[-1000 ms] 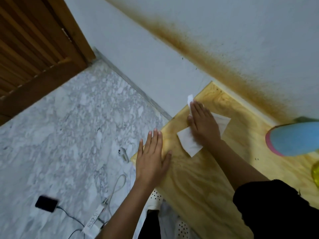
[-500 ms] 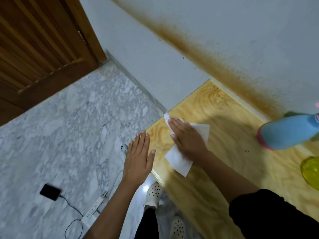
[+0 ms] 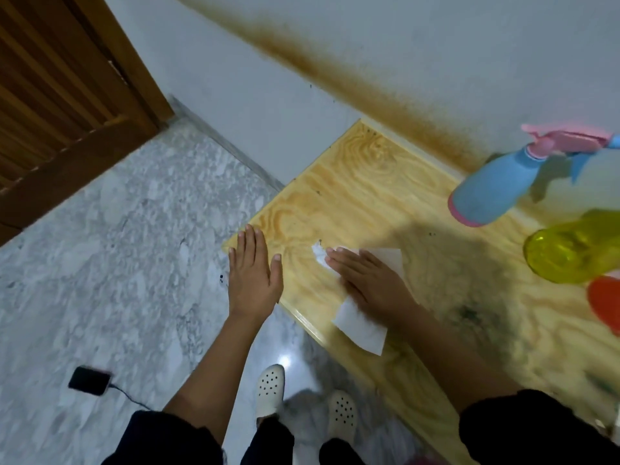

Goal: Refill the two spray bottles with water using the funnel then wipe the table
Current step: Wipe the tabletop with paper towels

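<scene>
My right hand [image 3: 367, 283] lies flat with straight fingers on a white paper tissue [image 3: 364, 325], pressing it to the wooden table [image 3: 362, 196] near its left front corner. My left hand [image 3: 253, 276] is open with its fingers straight, over the table's left edge; whether it touches the wood I cannot tell. A blue spray bottle with a pink trigger head [image 3: 496, 186] stands at the back right. A yellow translucent bottle [image 3: 577, 251] stands in front of it at the right edge. Part of an orange-red object [image 3: 604, 305] shows below the yellow bottle.
The table stands against a white wall with a brown stain band [image 3: 369, 92]. To the left is marble floor [image 3: 117, 246] with a black adapter and cable [image 3: 89, 380]. A wooden door [image 3: 60, 88] is at the top left. My white shoes [image 3: 270, 391] stand by the table's front edge.
My right hand has slid the tissue toward the table's front edge. My left hand stayed by the left corner. The view swung right, bringing more of the bottles into sight.
</scene>
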### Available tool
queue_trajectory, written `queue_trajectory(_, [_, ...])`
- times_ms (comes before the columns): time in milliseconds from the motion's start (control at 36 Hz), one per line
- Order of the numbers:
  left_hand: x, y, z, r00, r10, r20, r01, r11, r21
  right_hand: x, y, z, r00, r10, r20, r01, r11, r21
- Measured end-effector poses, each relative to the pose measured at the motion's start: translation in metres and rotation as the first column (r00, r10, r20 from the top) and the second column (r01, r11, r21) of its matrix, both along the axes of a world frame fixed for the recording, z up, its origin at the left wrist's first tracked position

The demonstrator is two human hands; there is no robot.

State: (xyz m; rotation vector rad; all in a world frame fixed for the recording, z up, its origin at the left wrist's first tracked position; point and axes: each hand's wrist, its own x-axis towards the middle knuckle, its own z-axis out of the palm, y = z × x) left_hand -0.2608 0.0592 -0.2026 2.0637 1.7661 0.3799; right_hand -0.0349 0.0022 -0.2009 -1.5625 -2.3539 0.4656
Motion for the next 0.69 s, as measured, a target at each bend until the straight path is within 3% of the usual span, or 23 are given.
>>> queue_trajectory(194, [-0.004,-0.003,0.002,0.997,-0.075,-0.019,0.075,0.997,-0.033,0.011,-0.06,-0.004,0.966,-0.25,-0.06,0.246,0.967,-0.068])
queue_trajectory(333, [-0.015,-0.001,0.001,0.983,-0.176,-0.045,0.175,0.984,-0.026,-0.002,-0.102,-0.003,0.857,-0.514,-0.039,0.514,0.858,-0.014])
queue_trajectory(472, [-0.029,0.002,0.0,0.955,-0.288,-0.072,0.288,0.957,-0.02,-0.034,-0.135,-0.01,0.629,-0.765,-0.139,0.776,0.629,0.047])
queue_trajectory(611, [-0.036,0.002,0.007,0.926,-0.37,-0.079,0.364,0.928,-0.078,-0.084,-0.138,-0.004,0.303,-0.898,-0.319,0.945,0.326,-0.022])
queue_trajectory(694, [-0.04,0.0,0.014,0.903,-0.426,-0.059,0.418,0.901,-0.113,-0.106,-0.136,0.003,0.224,-0.905,-0.361,0.969,0.247,-0.018])
